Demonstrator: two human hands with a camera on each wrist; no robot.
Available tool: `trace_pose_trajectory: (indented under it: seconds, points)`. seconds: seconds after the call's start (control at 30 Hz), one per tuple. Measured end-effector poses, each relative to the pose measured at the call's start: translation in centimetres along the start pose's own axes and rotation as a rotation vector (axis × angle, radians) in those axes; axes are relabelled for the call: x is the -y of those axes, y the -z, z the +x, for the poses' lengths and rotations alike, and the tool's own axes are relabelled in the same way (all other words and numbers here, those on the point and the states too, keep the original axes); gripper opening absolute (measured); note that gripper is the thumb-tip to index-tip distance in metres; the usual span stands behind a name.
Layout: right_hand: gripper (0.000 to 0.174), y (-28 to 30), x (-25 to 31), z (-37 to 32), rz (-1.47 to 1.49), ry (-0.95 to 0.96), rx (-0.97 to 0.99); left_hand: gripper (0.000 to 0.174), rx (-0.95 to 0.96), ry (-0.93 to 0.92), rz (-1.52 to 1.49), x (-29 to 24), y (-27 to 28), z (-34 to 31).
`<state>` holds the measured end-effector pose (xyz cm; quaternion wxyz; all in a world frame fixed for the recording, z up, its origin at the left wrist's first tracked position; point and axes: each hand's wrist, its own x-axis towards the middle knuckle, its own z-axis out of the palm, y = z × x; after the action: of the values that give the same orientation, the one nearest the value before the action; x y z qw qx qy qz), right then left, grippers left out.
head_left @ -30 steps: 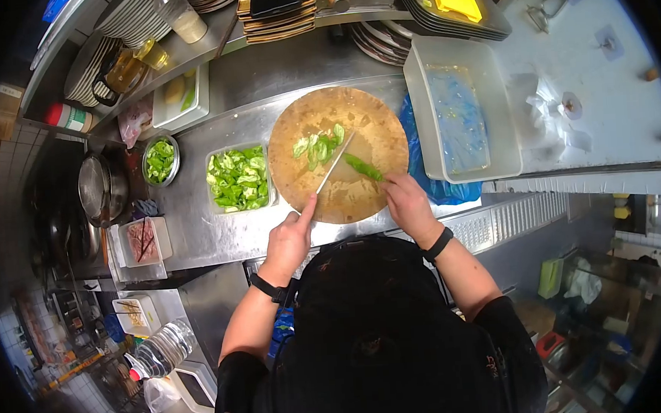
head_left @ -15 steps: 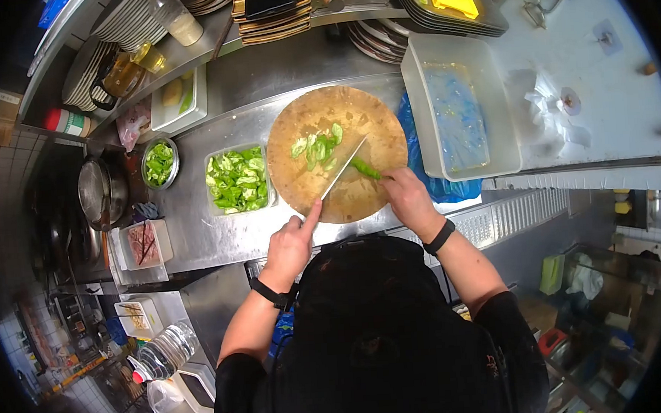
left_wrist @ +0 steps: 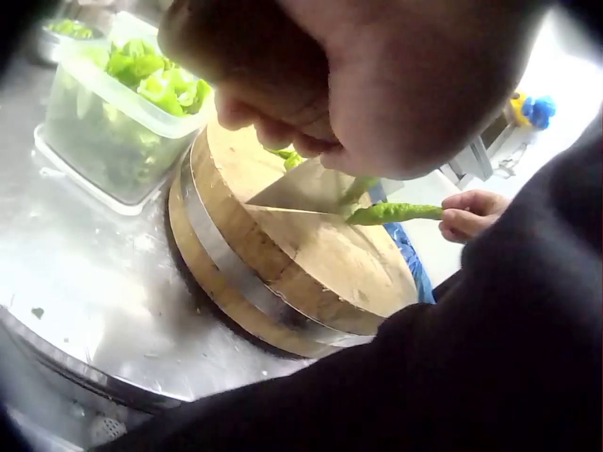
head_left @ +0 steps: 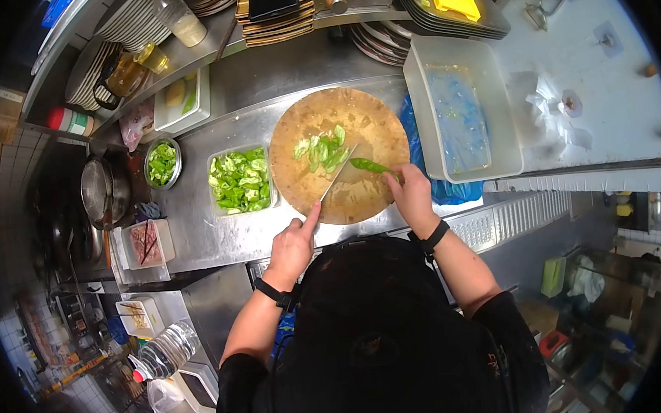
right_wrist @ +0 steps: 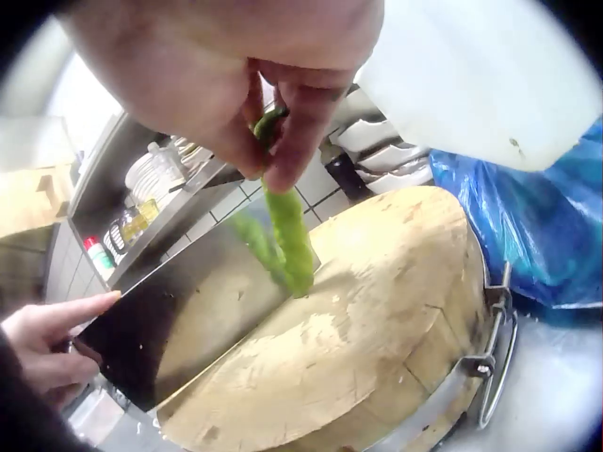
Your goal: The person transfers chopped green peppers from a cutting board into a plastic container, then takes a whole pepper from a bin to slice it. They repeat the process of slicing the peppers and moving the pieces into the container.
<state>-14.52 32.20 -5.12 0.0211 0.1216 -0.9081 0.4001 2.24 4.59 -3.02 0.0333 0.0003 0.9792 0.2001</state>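
Note:
On the round wooden chopping block (head_left: 371, 121), a cleaver (right_wrist: 184, 325) stands on its edge with the blade upright. My left hand (head_left: 292, 243) grips its handle, index finger stretched along the blade. From the right, my right hand (head_left: 413, 198) pinches a long green pepper (head_left: 369, 165) by its stem end. The pepper's cut end lies against the flat of the blade in the right wrist view, where the blade mirrors it. Sliced green pepper (head_left: 319, 148) lies in a loose group on the blade's other side. The cleaver's handle is mostly hidden inside my left hand.
Left of the block stands a plastic tub (left_wrist: 122, 155) full of cut green pepper. Beyond it are a bowl of greens (head_left: 162, 163) and a tub of pink meat (head_left: 146, 243). A large translucent bin (head_left: 504, 139) and blue plastic bag (right_wrist: 518, 226) border the block's right side.
The blade shifted right over the block, then back left beside the slices. My right hand has moved slightly right, and the pepper now lies flatter across the block.

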Motion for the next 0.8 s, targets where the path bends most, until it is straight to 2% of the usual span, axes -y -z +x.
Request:
trace_pose_trajectory:
  seconds: [0.03,0.13,0.23,0.4,0.53,0.7,0.8]
  points:
    - [0.015,0.1,0.1,0.0,0.012,-0.061,0.028,0.08,-0.005,-0.002,-0.005,0.0,0.0,0.0]
    - [0.013,-0.3,-0.4,-0.4,0.108,0.041,-0.028,0.078,-0.019,-0.008,-0.02,0.0,0.1,0.0]
    - [0.011,-0.3,-1.0,-0.4,0.012,0.201,-0.082,0.079,-0.044,-0.049,-0.056,-0.8,0.7,0.2]
    - [0.01,-0.7,-0.6,-0.4,-0.031,0.114,-0.048,0.081,-0.062,-0.144,-0.046,-2.1,1.3,0.6]
    - [0.008,-1.2,-0.4,-0.1,-0.048,0.102,-0.032,0.084,0.019,-0.087,0.051,-0.8,0.4,0.7]
    - [0.009,-1.3,-0.6,0.1,-0.017,0.283,-0.038,0.086,-0.044,-0.106,0.0,-1.1,0.8,0.1]
    - [0.008,-1.3,-0.6,0.1,-0.014,0.343,-0.02,0.083,-0.1,-0.179,-0.096,-1.9,1.4,0.5]
